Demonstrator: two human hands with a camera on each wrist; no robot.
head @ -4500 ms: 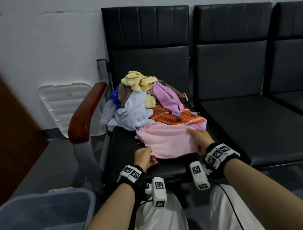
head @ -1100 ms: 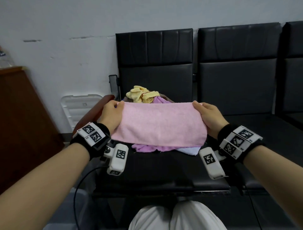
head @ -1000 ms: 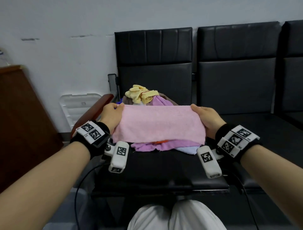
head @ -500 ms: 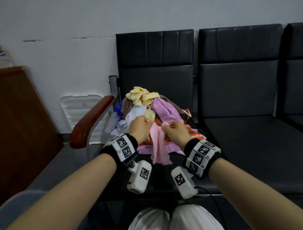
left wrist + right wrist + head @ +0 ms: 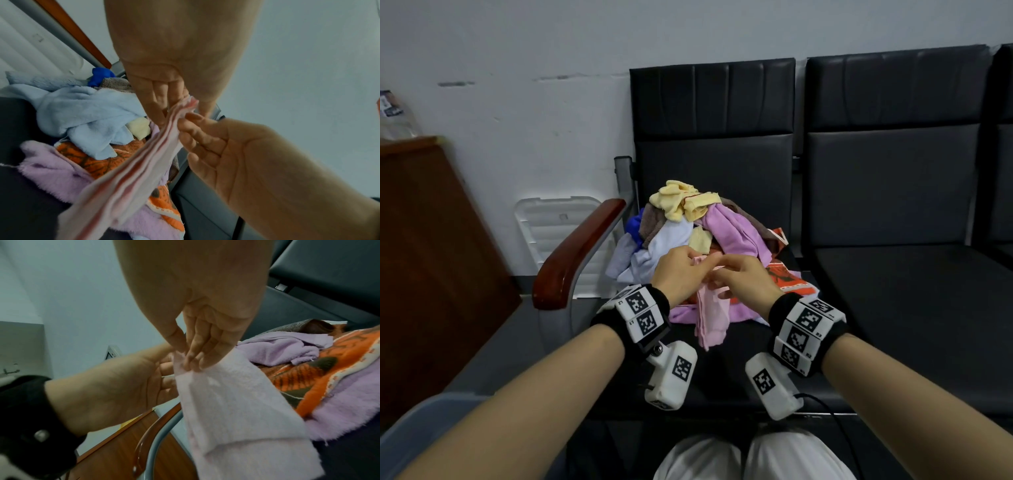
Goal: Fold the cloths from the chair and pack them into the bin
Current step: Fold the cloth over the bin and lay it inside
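This looks like a waiting area or office corridor rather than a home. A row of joined black padded seats (image 5: 893, 205) on a metal frame, with a wooden armrest (image 5: 575, 253) at the left end, stands against a plain, scuffed white wall (image 5: 517, 85). A brown wooden cabinet (image 5: 424, 240) stands at the left edge, beside a white plastic lid (image 5: 551, 226) leaning on the wall.

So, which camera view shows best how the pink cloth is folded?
The right wrist view: the pink cloth fills it, broad face and doubled layers plain, pinched by the right hand. The left wrist view shows only its layered edge. The head view shows it small, hanging between both hands.
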